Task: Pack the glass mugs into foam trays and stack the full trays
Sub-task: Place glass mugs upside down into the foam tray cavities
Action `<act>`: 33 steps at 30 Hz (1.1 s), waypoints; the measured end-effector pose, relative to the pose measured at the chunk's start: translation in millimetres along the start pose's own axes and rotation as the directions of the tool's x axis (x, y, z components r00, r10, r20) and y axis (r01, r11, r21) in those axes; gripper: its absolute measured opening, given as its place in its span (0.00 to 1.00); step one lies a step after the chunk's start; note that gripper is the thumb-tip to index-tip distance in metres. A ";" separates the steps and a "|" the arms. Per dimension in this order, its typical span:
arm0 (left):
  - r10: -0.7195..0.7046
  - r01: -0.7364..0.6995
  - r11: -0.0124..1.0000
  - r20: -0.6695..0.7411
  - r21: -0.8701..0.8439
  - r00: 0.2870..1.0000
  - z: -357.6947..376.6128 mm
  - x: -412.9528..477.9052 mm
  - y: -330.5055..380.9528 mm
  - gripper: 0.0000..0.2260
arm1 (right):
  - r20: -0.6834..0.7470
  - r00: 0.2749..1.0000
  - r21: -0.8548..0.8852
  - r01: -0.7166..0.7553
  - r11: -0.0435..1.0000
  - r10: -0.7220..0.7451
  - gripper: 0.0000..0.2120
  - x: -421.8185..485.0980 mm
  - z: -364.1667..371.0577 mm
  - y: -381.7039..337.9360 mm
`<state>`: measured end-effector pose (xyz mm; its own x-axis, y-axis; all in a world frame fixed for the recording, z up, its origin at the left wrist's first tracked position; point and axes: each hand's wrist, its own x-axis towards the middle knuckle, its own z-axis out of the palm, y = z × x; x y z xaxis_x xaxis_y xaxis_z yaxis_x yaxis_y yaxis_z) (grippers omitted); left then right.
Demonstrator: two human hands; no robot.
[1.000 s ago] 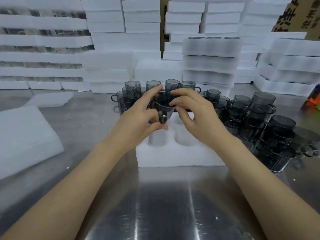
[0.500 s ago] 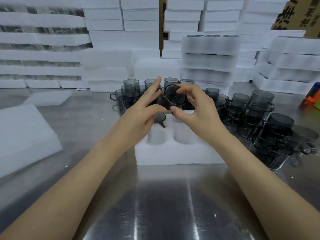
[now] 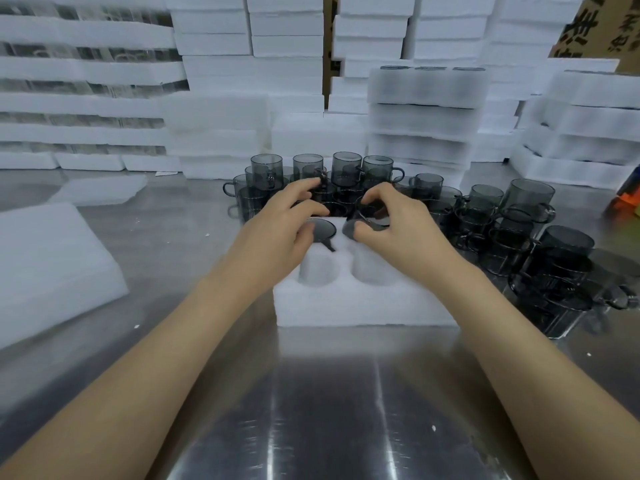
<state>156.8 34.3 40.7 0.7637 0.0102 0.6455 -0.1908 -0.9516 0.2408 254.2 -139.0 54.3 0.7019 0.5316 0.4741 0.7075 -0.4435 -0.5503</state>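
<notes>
Mugs of dark glass (image 3: 343, 168) are crowded just behind a white foam tray (image 3: 363, 308), some of them stacked, and more mugs (image 3: 526, 220) are gathered to the tray's right. The tray is set on a steel table (image 3: 329, 410), straight ahead, and both hands are held over its far half. One mug (image 3: 321, 231) is sunk in the far-left pocket, with only its round top and its handle shown above the foam. The left hand (image 3: 277, 237) is laid beside it with fingers loosely spread, not curled round anything, and its thumb is touching the mug's edge. A second mug (image 3: 367, 216) is pinched between the thumb and curled fingers of the right hand (image 3: 401, 223) and is held tilted at the far-right pocket. Through the blur it seems to be partly inside, though that cannot be told for sure. Two near pockets (image 3: 317, 271) are cut in the tray's front half, between the wrists. A foam slab (image 3: 48, 265) is lying well apart at the left, and stacked foam trays (image 3: 427, 112) are piled along the back
</notes>
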 end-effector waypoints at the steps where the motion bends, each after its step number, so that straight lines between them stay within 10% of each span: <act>1: -0.046 0.046 0.999 0.011 -0.009 0.999 0.9 -0.3 -1.2 0.12 | 0.019 1.000 -0.014 -0.008 1.000 0.009 0.17 -0.2 -0.1 -0.8; 7: -0.251 0.263 0.963 0.154 -0.060 0.955 2.1 1.1 -5.4 0.15 | 0.213 0.976 -0.351 0.121 0.928 -0.047 0.25 -1.3 6.7 -2.5; 12: -0.272 0.284 0.958 0.184 -0.039 0.944 1.3 1.9 -6.7 0.14 | 0.502 0.843 -0.465 0.076 0.882 0.192 0.29 2.9 7.4 4.6; 25: -0.458 0.452 0.887 -0.061 -0.092 0.887 2.6 -1.0 -42.7 0.07 | 0.578 0.816 -0.138 0.079 0.987 0.016 0.37 -10.6 -9.5 -13.5; 33: -0.369 0.365 0.929 0.281 0.068 0.886 24.8 -5.3 -62.5 0.22 | 0.703 0.711 -0.029 0.054 0.998 -0.018 0.33 -9.6 -27.5 -13.5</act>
<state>180.0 86.1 4.3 0.9203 0.2738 0.2794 0.1435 -0.9008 0.4098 240.2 -158.0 76.1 0.4285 0.8933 -0.1356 0.7466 -0.4346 -0.5037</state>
